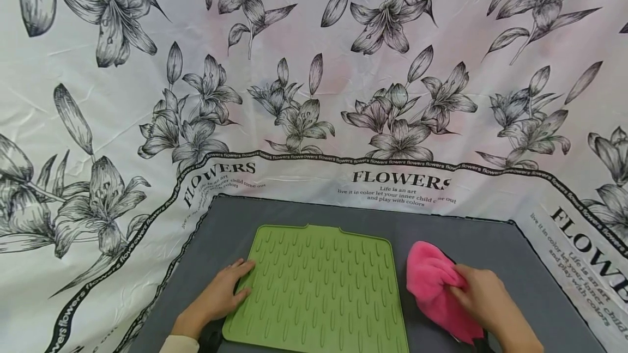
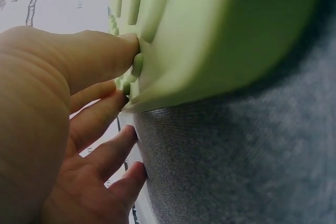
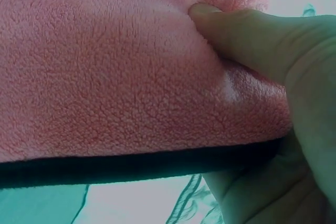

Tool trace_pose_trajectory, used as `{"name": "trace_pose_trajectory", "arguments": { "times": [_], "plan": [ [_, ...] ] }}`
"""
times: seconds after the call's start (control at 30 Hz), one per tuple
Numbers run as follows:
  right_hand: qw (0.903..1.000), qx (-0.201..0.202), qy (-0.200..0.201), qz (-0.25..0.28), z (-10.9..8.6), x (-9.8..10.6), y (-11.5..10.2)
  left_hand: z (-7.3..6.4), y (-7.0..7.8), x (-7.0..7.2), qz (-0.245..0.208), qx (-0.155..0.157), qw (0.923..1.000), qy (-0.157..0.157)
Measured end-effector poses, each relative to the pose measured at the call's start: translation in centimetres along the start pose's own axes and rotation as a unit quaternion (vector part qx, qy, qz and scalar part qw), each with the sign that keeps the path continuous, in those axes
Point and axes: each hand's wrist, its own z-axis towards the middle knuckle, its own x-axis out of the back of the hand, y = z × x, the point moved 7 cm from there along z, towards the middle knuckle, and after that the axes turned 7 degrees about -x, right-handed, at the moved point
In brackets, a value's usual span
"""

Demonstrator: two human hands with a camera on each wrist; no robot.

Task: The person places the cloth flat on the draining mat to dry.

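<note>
A green mat [image 1: 319,287] with rows of raised oval ridges lies flat on the grey tabletop. Along its left edge rests my left hand [image 1: 223,293]; in the left wrist view the thumb [image 2: 105,56] touches the ridged top, and the other fingers extend loosely at the rim and over the grey surface. To the right of the mat, my right hand [image 1: 483,290] pinches a pink fleecy cloth [image 1: 432,282] between thumb and fingers. Dark trim [image 3: 131,166] runs along the cloth's edge in the right wrist view, where part of the gripping fingers is hidden behind the fabric.
The grey tabletop [image 1: 235,217] ends in a dark edge at the back and sides. Around it spreads a white covering [image 1: 304,178] printed with lilies and the word FLOWERS, rising behind the table.
</note>
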Motion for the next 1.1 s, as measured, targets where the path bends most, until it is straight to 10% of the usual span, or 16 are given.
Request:
{"name": "trace_pose_trajectory", "arguments": {
  "times": [1.1],
  "plan": [
    [0.9852, 0.131, -0.055, 0.096, 7.3, -3.2, -14.5, 0.0, 0.0, 0.0, 0.005, -0.001, 1.0000, -0.002]
  ]
}}
